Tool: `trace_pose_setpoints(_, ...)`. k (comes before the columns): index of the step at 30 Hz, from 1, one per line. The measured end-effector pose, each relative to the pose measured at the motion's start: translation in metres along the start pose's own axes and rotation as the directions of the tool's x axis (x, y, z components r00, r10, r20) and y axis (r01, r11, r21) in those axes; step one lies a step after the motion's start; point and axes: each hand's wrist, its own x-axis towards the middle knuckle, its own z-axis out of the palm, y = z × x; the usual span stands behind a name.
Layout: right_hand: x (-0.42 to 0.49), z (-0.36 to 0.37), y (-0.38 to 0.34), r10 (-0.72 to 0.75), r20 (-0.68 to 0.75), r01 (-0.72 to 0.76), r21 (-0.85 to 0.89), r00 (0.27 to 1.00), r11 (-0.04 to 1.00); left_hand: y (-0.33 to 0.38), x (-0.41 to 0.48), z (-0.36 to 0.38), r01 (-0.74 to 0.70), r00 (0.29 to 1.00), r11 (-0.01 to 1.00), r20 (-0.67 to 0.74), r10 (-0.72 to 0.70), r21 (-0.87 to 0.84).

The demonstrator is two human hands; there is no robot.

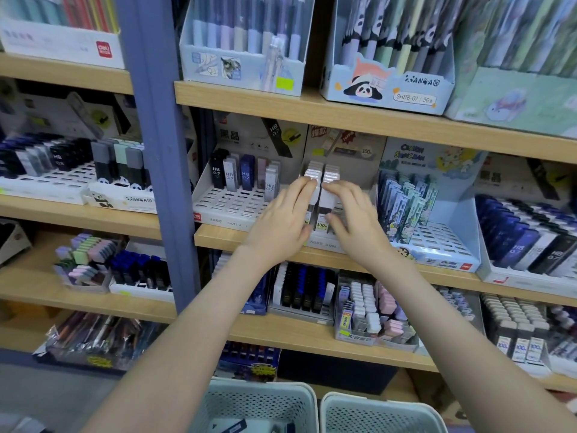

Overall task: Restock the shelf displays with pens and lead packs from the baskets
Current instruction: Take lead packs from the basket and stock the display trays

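Two rows of white-capped lead packs (321, 175) stand in a display tray on the middle shelf. My left hand (281, 220) lies against the left row, fingertips on the front pack's white cap. My right hand (352, 214) touches the right row, fingers curled over the front pack's cap and thumb low on its front. Whether either hand grips a pack is unclear. Two pale mesh baskets stand below: the left basket (259, 401) holds a few dark items, and the right basket (384, 414) shows only its rim and wall.
A white slotted tray (224, 201) with several HB 0.7 lead packs sits left of my hands. A cartoon-print display (431, 214) stands to the right. Pen boxes (243, 42) fill the shelf above. A blue upright post (156, 151) divides the shelving.
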Motion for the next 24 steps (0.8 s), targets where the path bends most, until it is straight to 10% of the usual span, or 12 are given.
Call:
trace_pose_setpoints(8,-0.061,0.03,-0.029,-0.176,-0.268,0.174,-0.031,0.947,0.984,-0.001,-0.049,-0.001,-0.086,0.983,0.996,-0.164,0.085,0.004)
trace_pose_setpoints(13,-0.155,0.113,-0.027,-0.179,0.232,0.153,0.126,0.956,0.98,-0.021,-0.197,0.042,-0.029,0.999,0.999,0.033,0.029,-0.022)
trace_pose_setpoints(17,-0.234,0.207,-0.003,-0.065,0.676,0.068,0.023,0.734,0.997,-0.04,-0.322,0.091,0.105,0.932,0.994,0.349,-0.093,-0.017)
trace_pose_setpoints(24,-0.342,0.324,0.03,-0.019,0.978,0.227,-0.03,0.21,0.973,-0.055,-0.426,0.158,0.201,0.835,0.979,0.526,-0.158,-0.025)
